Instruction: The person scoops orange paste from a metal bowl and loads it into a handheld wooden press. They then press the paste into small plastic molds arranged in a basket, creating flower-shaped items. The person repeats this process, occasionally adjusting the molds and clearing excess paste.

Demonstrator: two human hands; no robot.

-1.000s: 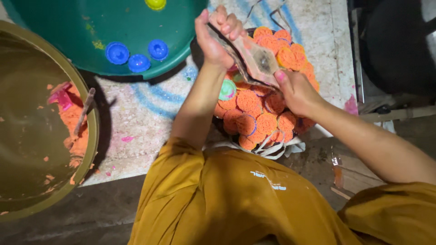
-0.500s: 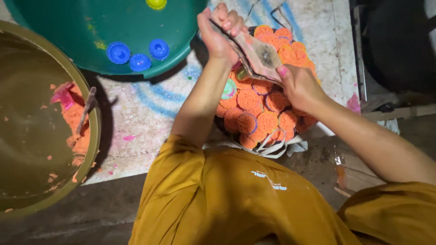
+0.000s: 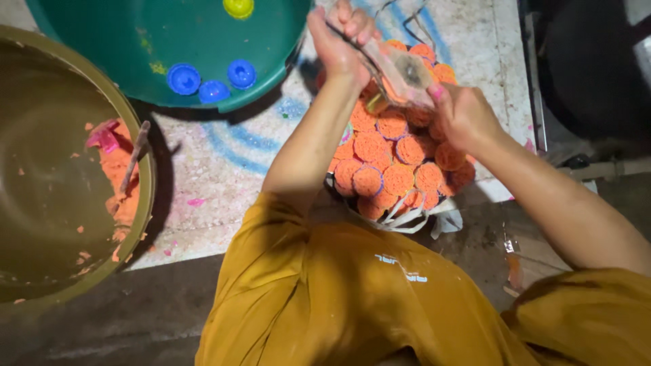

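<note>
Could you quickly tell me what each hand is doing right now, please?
Left hand: closed, gripping one end of the flat tool.
Right hand: closed on the tool's other end.

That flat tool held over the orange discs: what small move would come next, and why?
Probably lower it onto the pile. Both the left hand and right hand grip the flat tool just above the packed orange discs, tilted, apparently not yet pressing on them.

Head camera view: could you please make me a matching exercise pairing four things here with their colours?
Things:
1. tub
2. caps
3. large basin
4. discs

Colours:
A. orange
B. olive-brown
C. green
D. blue

Pairs: 1-C, 2-D, 3-B, 4-A
</note>
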